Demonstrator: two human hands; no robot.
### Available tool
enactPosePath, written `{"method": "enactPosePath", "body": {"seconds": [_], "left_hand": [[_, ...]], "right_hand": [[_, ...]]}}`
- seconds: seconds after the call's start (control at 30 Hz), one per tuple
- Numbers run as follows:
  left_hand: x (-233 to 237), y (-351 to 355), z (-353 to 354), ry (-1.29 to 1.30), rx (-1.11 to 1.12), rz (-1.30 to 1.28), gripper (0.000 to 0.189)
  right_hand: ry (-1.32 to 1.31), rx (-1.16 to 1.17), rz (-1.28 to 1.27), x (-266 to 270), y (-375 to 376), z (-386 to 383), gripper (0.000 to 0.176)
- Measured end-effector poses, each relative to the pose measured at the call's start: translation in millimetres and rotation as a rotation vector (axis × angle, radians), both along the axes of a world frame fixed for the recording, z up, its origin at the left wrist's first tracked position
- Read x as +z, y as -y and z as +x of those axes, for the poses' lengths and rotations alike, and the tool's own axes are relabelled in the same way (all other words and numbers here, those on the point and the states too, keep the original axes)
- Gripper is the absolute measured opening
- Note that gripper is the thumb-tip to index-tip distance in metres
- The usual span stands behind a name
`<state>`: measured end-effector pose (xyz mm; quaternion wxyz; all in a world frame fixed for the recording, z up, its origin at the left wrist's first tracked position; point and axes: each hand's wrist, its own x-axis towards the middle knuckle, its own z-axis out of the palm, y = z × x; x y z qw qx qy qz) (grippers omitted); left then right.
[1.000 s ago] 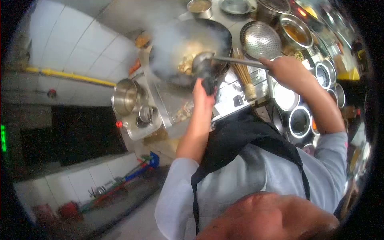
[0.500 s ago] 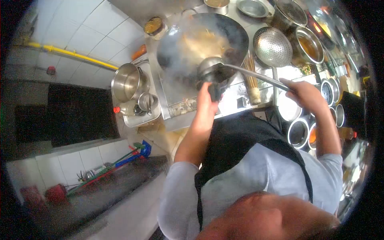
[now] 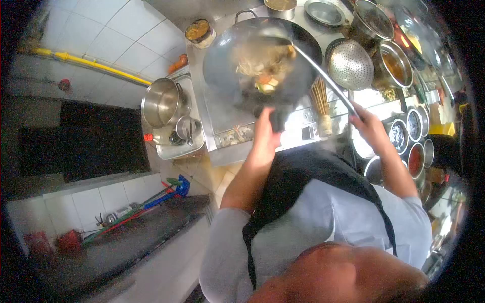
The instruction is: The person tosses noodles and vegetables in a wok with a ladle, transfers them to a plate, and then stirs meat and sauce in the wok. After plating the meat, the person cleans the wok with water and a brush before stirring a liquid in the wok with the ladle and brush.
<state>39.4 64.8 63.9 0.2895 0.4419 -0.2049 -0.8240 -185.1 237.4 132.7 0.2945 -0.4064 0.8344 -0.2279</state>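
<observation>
Steel ladle (image 3: pixel 324 79) is clasped by the right hand (image 3: pixel 368 127), fingers curled; the left fingers seem wrapped round the dark handle (image 3: pixel 278 121) of the wok (image 3: pixel 218 63). Blurred food (image 3: pixel 265 76) is within the wok. Stirring or tossing seems in hand; the next move likely calls for keeping it steady.

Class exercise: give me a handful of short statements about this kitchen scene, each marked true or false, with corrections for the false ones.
1. The right hand holds the ladle by its long handle. True.
2. The perforated strainer is beside the wok. True.
3. The wok is empty. False: food shows in it.
4. Both hands hold the ladle. False: the left hand is at the wok's near side.
5. A yellow pipe runs along the tiled wall. True.
</observation>
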Motion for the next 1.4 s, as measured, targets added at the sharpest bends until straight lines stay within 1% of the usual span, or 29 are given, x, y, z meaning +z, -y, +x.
{"method": "enactPosePath", "body": {"seconds": [0.03,0.13,0.2,0.3,0.33,0.4,0.47,0.5,0.53,0.57,0.6,0.67,0.7,0.73,0.77,0.8,0.83,0.9,0.93,0.97,1.0,1.03,1.07,1.1,1.17,1.23,1.3,1.33,1.4], "left_hand": [[-23.7,22.8,-15.1,-0.058,0.093,0.132,0.018],[-54.5,60.5,-40.7,-0.012,0.073,0.124,0.017],[-77.0,68.2,-39.5,-0.036,-0.004,0.075,0.019],[-64.6,57.0,-23.4,-0.015,0.117,0.088,0.023],[-72.5,53.9,-10.5,-0.042,0.037,0.036,0.033],[-72.4,28.6,16.3,0.562,-0.032,-0.488,0.047],[-146.0,24.0,75.9,0.916,-0.425,-0.851,0.056],[-132.7,-1.8,102.4,1.051,-0.412,-0.96,0.054],[-95.1,-19.6,121.9,1.14,-0.651,-0.969,0.051],[-101.2,-35.5,151.6,1.272,-0.828,-0.947,0.046],[-45.2,-53.9,150.1,1.362,-1.205,-0.777,0.038],[-150.1,-115.7,249.9,1.279,-1.325,-1.064,0.024],[-221.2,-147.5,306.4,1.181,-1.216,-1.272,0.024],[-275.8,-167.9,340.3,1.354,-1.238,-1.361,0.022],[-280.1,-168.6,342.5,1.38,-1.202,-1.253,0.019],[-256.6,-163.3,325.8,1.514,-1.086,-1.079,0.021],[-187.1,-151.5,282.9,1.634,-0.967,-0.901,0.024],[-91.4,-124.1,217.8,1.575,-0.767,-0.794,0.031],[-43.5,-110.0,184.5,1.541,-0.663,-0.748,0.035],[8.0,-107.7,141.0,1.513,-0.691,-0.797,0.035],[58.7,-114.6,99.4,1.46,-0.52,-0.856,0.042],[81.0,-117.2,76.9,1.392,-0.353,-0.905,0.052],[5.8,-102.3,121.1,1.193,-0.374,-0.776,0.064],[-35.1,-93.1,145.3,1.17,-0.413,-0.812,0.064],[-87.5,-69.9,156.0,1.241,-0.225,-0.864,0.065],[-80.7,-35.0,129.0,1.05,-0.134,-0.875,0.066],[-49.6,-8.3,94.8,1.196,-0.306,-0.335,0.062],[-59.3,-8.2,80.7,0.59,-0.046,-0.372,0.052],[-47.6,0.4,62.9,0.503,-0.273,-0.4,0.046]], "right_hand": [[0.055,-0.044,-0.057,1.8,7.3,-4.1,0.05],[-0.159,0.001,-0.192,-27.4,46.8,-20.0,0.052],[-0.196,-0.049,-0.123,-35.1,86.1,-23.9,0.053],[-0.266,-0.079,-0.131,-76.6,134.4,-36.8,0.05],[-0.274,-0.036,-0.061,-81.0,148.1,-37.0,0.049],[-0.266,0.032,-0.039,-90.7,156.9,-38.8,0.044],[-0.269,0.13,-0.013,-68.1,144.0,-41.6,0.046],[-0.278,0.232,0.013,-53.7,135.2,-43.1,0.047],[-0.281,0.222,0.013,-44.7,124.9,-47.0,0.047],[-0.261,0.265,0.039,-38.3,110.3,-51.4,0.049],[-0.239,0.308,0.068,-33.3,99.1,-54.9,0.051],[-0.229,0.294,0.092,-22.6,88.0,-62.8,0.051],[-0.224,0.287,0.113,-18.0,83.9,-68.4,0.052],[-0.302,0.253,0.111,-19.3,83.9,-67.4,0.048],[-0.303,0.234,0.11,-27.6,86.2,-66.0,0.048],[-0.306,0.127,0.005,-41.2,92.2,-64.4,0.049],[-0.305,0.018,-0.1,-56.7,99.6,-61.5,0.05],[-0.294,-0.056,-0.144,-85.2,124.7,-68.4,0.056],[-0.21,-0.099,-0.091,-68.8,137.7,-62.3,0.056],[-0.241,-0.049,-0.157,-94.5,150.5,-75.6,0.055],[-0.139,-0.112,-0.118,-76.3,158.1,-68.4,0.055],[-0.312,-0.091,-0.098,-105.3,171.7,-73.5,0.055],[-0.311,-0.056,-0.106,-102.5,169.9,-70.0,0.057],[-0.242,-0.09,-0.134,-95.1,167.7,-65.9,0.056],[-0.182,-0.03,-0.121,-71.2,149.3,-57.9,0.055],[-0.242,-0.013,-0.131,-92.3,147.2,-59.6,0.056],[-0.218,-0.034,-0.124,-92.2,154.0,-53.1,0.056],[-0.219,-0.051,-0.111,-89.5,157.6,-58.0,0.055],[-0.188,-0.005,-0.054,-103.5,175.6,-63.7,0.055]]}}
